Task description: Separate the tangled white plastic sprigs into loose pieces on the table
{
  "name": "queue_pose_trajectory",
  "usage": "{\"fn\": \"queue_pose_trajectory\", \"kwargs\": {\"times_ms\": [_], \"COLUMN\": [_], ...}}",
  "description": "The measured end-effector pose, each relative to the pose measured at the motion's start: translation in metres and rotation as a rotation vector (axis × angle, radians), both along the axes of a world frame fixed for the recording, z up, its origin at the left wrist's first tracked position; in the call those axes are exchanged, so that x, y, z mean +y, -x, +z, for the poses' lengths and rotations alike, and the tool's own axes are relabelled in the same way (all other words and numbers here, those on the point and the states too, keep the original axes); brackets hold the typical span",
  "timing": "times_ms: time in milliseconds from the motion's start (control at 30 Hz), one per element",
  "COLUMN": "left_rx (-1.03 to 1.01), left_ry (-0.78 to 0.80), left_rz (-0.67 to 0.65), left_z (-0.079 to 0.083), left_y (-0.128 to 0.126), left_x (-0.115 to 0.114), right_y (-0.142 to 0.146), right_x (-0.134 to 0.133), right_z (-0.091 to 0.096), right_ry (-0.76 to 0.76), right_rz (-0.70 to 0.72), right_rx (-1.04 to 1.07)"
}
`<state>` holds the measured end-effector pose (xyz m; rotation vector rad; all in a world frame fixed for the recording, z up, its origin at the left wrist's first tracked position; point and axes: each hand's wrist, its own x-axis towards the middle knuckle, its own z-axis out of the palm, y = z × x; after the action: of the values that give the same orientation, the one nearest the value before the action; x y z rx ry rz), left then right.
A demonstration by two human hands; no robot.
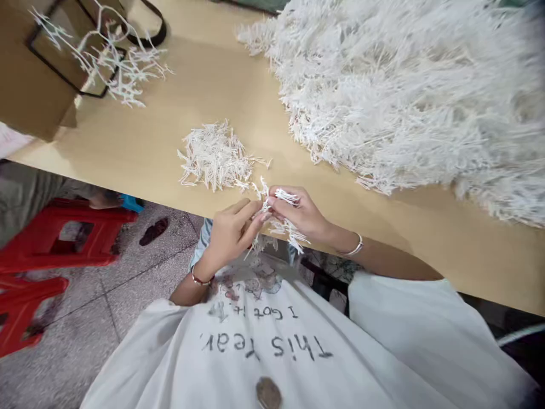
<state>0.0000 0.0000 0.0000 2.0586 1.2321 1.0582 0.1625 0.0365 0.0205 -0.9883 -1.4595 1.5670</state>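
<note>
At the table's near edge my left hand (232,230) and my right hand (304,216) meet, fingers pinched together on white branched sprigs (286,196). Some of these thin, twig-like sprigs stick out above the right fingers, and more hang below the hands over the edge. The fingertips partly hide where the pieces join. Just beyond the left hand lies a small pile of similar white sprigs (217,156), loose on the tabletop. A much larger heap of white sprigs (400,96) spreads over the table's right side.
The light wood table (204,74) runs across the view. At the far left stand a cardboard box (38,74) and a larger white branched piece (121,62) beside a black strap (159,31). Red plastic stools (93,238) and a dark shoe (154,231) are on the floor.
</note>
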Motion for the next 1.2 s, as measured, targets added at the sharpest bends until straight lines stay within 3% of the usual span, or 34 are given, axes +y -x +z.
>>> {"fn": "queue_pose_trajectory", "kwargs": {"times_ms": [233, 367, 433, 567, 700, 867, 1033, 1200], "left_rx": [-0.398, -0.650, -0.740, -0.789, -0.782, -0.918, -1.173, -1.416], "left_ry": [0.308, 0.522, 0.598, 0.704, 0.816, 0.957, 1.046, 0.876], "left_rz": [-0.066, -0.086, -0.071, -0.106, -0.199, -0.284, -0.307, -0.160], "left_z": [-0.004, -0.008, -0.006, 0.000, -0.001, -0.005, -0.003, 0.010], "left_y": [-0.003, -0.004, -0.005, -0.001, 0.006, 0.005, -0.014, -0.023], "left_x": [0.001, 0.001, 0.000, -0.002, 0.000, -0.001, -0.011, -0.012], "right_y": [0.001, 0.002, 0.001, -0.002, -0.005, -0.006, -0.005, -0.006], "right_x": [-0.002, -0.003, -0.002, 0.001, 0.002, 0.001, -0.005, -0.008], "right_z": [-0.003, -0.004, -0.003, 0.001, 0.001, 0.005, 0.008, 0.002], "right_ry": [0.044, 0.131, 0.105, -0.037, -0.038, -0.058, 0.231, 0.329], "right_rz": [0.060, 0.205, 0.270, 0.308, 0.413, 0.520, 0.456, 0.309], "right_rx": [-0.009, 0.112, 0.130, 0.034, 0.041, 0.083, 0.191, 0.327]}}
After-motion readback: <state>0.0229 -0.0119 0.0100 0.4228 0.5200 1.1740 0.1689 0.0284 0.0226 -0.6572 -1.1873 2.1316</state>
